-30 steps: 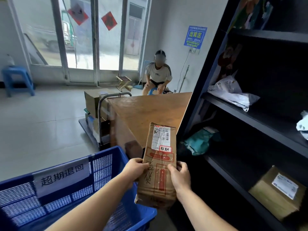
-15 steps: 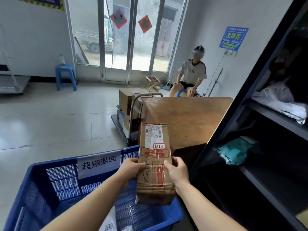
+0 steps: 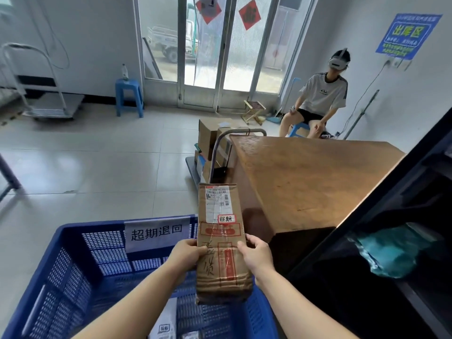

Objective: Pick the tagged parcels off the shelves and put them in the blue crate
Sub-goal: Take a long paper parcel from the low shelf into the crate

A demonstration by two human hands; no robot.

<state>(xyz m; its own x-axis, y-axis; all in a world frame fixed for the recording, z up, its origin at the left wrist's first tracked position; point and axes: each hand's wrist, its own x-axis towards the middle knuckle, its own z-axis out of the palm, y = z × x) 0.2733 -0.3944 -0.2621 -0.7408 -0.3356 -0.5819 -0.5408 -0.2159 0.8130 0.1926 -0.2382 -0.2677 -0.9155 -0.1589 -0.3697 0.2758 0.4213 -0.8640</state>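
1. Grip: you are holding one brown paper parcel (image 3: 221,243) upright between both hands; your left hand (image 3: 186,253) is closing on its left edge, your right hand (image 3: 256,256) on its right edge, fingers wrapping its sides at mid-height.
2. Parcel face: a white shipping label is sitting above your grip, with a small red-bordered tag (image 3: 226,218) at the label's lower right corner.
3. Below and left of the grip: the blue crate (image 3: 80,272) is standing open, the parcel's lower end hanging over its right side; a white sign (image 3: 156,233) is hanging on its far wall.
4. Inside the crate, beneath your forearms: a white packet (image 3: 164,321) is lying on the floor of it.
5. Right of the grip: a wooden counter (image 3: 313,182), then a dark shelf unit (image 3: 396,241) holding a teal bag (image 3: 393,253).
6. Beyond the grip: a trolley loaded with cartons (image 3: 215,143), and a person sitting on a stool (image 3: 318,99).
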